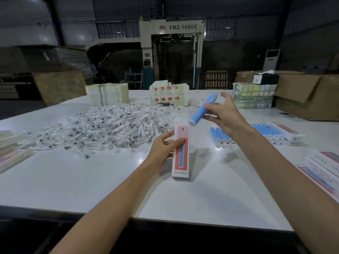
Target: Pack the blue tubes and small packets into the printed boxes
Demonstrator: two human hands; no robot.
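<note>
Box is held over the worktop by the left hand, grip closed round its side, probably so the far end faces the tube. The tube is clamped in the grip of the right hand, tilted toward that end for sliding in.

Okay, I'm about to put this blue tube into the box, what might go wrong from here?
1. The blue plastic tube in your right hand is tilted, just beside the far end of the red and white printed cardboard box; its white tip may catch the edge.
2. What looks like a small white packet is pinched under the tube by the same hand and could slip out.
</note>
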